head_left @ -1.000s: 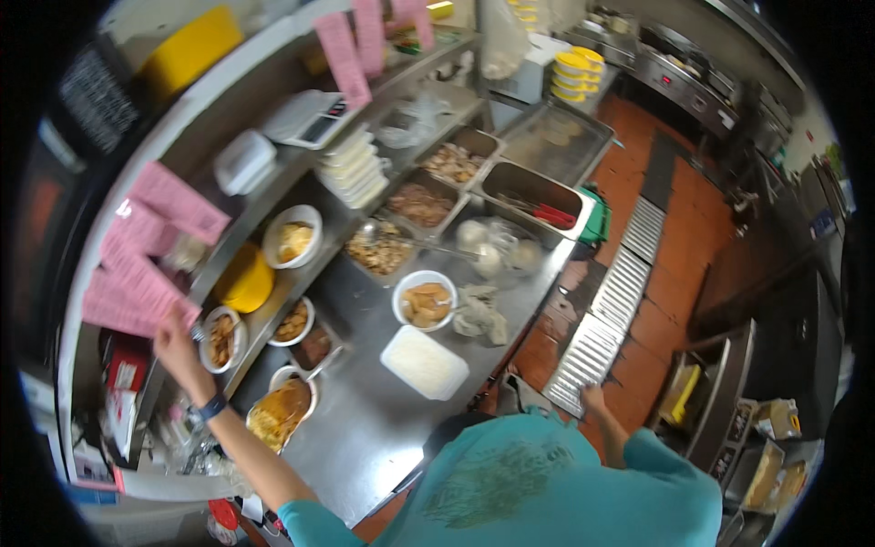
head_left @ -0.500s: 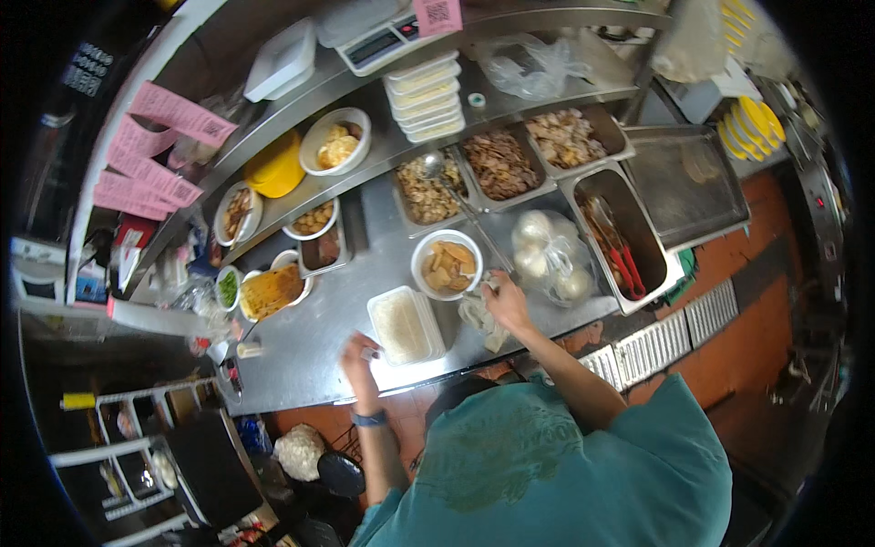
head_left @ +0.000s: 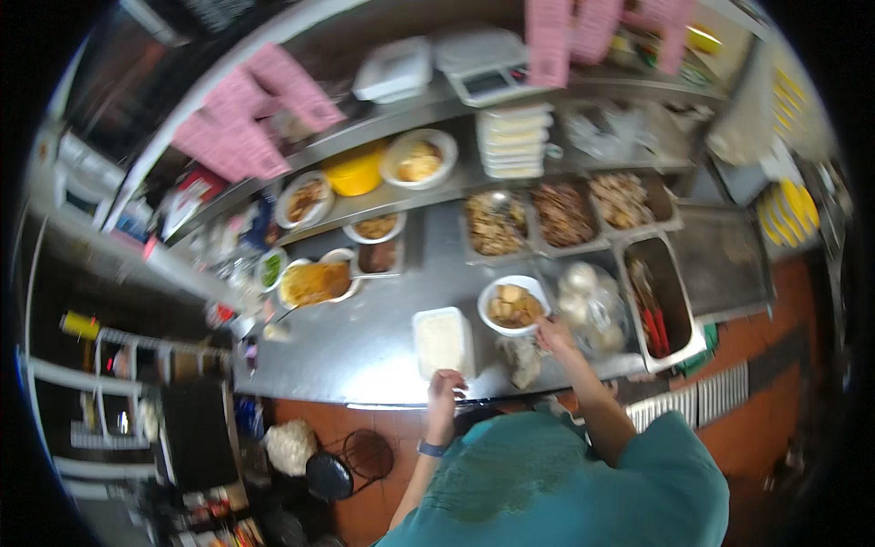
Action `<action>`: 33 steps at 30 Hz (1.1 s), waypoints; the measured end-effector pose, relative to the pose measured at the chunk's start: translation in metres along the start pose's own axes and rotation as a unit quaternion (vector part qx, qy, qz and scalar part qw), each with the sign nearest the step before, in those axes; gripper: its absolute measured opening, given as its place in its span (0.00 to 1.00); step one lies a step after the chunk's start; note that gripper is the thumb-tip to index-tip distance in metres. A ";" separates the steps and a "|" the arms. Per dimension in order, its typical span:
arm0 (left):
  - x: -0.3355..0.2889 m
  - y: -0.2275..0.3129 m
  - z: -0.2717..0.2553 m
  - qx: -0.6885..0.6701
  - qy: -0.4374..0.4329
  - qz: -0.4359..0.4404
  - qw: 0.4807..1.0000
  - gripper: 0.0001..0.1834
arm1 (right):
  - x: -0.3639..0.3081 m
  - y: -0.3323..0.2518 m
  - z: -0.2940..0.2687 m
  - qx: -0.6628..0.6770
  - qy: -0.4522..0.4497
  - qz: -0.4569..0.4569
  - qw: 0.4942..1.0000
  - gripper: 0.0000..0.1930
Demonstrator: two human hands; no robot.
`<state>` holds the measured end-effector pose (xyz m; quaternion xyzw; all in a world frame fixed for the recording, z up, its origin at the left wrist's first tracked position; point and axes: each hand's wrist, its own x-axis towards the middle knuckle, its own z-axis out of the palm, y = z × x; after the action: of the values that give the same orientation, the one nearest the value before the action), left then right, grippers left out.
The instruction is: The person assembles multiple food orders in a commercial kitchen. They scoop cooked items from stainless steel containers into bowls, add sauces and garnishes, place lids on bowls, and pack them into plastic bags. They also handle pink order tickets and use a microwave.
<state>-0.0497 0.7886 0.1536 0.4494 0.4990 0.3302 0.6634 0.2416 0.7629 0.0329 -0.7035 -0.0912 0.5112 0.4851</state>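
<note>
Touching rice tub (head_left: 442, 342) — left hand (head_left: 446, 386)

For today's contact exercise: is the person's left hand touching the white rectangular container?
Touching: the head view shows the left hand on the near edge of the white rectangular container.
</note>
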 end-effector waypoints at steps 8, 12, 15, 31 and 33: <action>0.046 0.017 -0.009 0.043 -0.174 -0.026 0.983 0.19 | -0.175 0.001 -0.017 0.063 0.045 0.039 0.996 0.20; 0.041 0.028 0.005 0.017 -0.253 -0.176 0.951 0.37 | -0.246 -0.008 -0.019 0.023 0.014 0.009 1.000 0.16; 0.039 0.029 0.032 -0.083 -0.283 -0.251 0.922 0.37 | -0.263 -0.012 -0.016 -0.004 0.035 0.039 0.999 0.17; 0.015 -0.010 0.063 -0.411 -0.085 -0.161 0.893 0.26 | -0.020 -0.003 -0.265 -0.643 0.225 0.018 0.732 0.37; 0.007 -0.013 0.067 -0.416 -0.057 -0.155 0.894 0.27 | -0.015 -0.007 -0.272 -0.593 0.258 -0.002 0.763 0.27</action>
<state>0.0162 0.7718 0.1453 0.0675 0.3414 0.3743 0.8595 0.4568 0.5967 0.0494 -0.9560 -0.2489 0.1539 -0.0221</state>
